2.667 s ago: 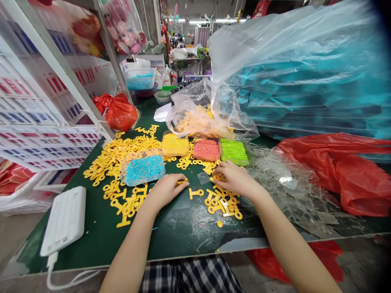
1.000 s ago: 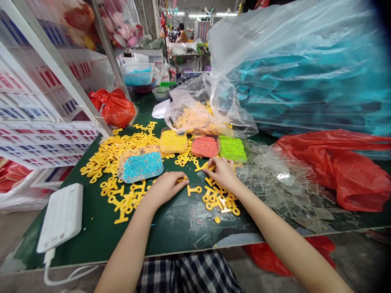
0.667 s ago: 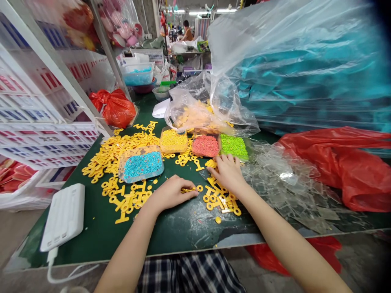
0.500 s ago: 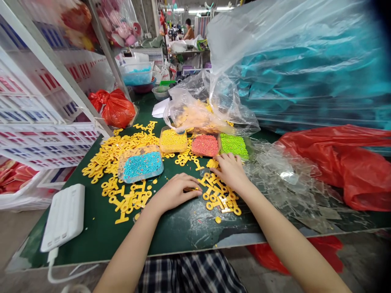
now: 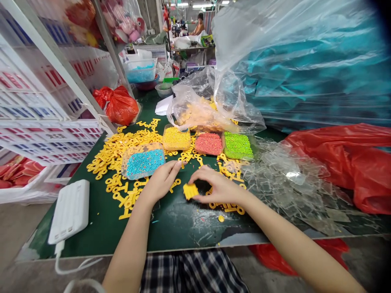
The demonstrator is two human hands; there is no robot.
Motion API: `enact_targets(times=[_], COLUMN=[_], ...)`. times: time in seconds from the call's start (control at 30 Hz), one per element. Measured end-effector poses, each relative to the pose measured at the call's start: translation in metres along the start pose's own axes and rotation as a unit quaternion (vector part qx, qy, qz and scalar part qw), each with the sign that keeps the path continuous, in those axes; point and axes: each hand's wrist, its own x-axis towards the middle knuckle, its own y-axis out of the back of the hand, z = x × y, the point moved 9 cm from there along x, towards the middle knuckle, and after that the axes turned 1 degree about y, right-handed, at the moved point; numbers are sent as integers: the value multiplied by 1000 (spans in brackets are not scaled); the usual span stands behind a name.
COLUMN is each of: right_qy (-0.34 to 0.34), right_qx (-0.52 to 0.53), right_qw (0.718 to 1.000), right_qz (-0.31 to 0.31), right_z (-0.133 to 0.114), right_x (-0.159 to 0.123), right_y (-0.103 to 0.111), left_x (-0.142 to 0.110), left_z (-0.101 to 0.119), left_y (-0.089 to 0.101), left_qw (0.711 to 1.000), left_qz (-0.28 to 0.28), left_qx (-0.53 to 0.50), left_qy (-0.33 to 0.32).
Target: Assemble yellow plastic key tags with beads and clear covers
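A small stack of flat yellow plastic pieces [image 5: 190, 191] sits between my hands, pinched at its right end by my right hand [image 5: 218, 189]. My left hand [image 5: 161, 183] is open just right of the blue bead tray [image 5: 145, 163], holding nothing visible. Yellow T-shaped pieces with ring ends [image 5: 131, 199] lie scattered across the green table mat [image 5: 180, 232], many of them under and around both hands. Trays of yellow beads [image 5: 176, 138], coral beads [image 5: 209, 144] and green beads [image 5: 237, 145] stand in a row beyond my hands.
A clear bag of yellow pieces [image 5: 195, 112] lies behind the trays. Broken clear plastic sheets [image 5: 284, 179] cover the table's right side, beside a red bag [image 5: 345, 162]. A white power bank [image 5: 69, 211] lies at the front left. White crates [image 5: 45, 110] stand left.
My right hand has moved left from the pile to the middle, now pinching the yellow stack. My left hand has opened and shifted toward the blue tray.
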Motion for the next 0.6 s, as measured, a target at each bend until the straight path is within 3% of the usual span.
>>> enact_targets(times=[0.1, 0.3, 0.43, 0.6], right_qy=[36, -24, -49, -59], right_qx=[-10, -173, -248, -209], right_qw=[997, 985, 967, 976], right_qz=[-66, -4, 15, 9], right_z=[-11, 2, 3, 9], right_x=[0, 1, 0, -1], right_y=[-25, -23, -26, -28], left_x=[-5, -14, -15, -14], left_z=[3, 10, -1, -18], left_y=[-4, -24, -24, -23], left_qw=[998, 988, 986, 981], left_qz=[-36, -154, -159, -140], left_qx=[-43, 8, 34, 87], left_qy=[14, -3, 35, 103])
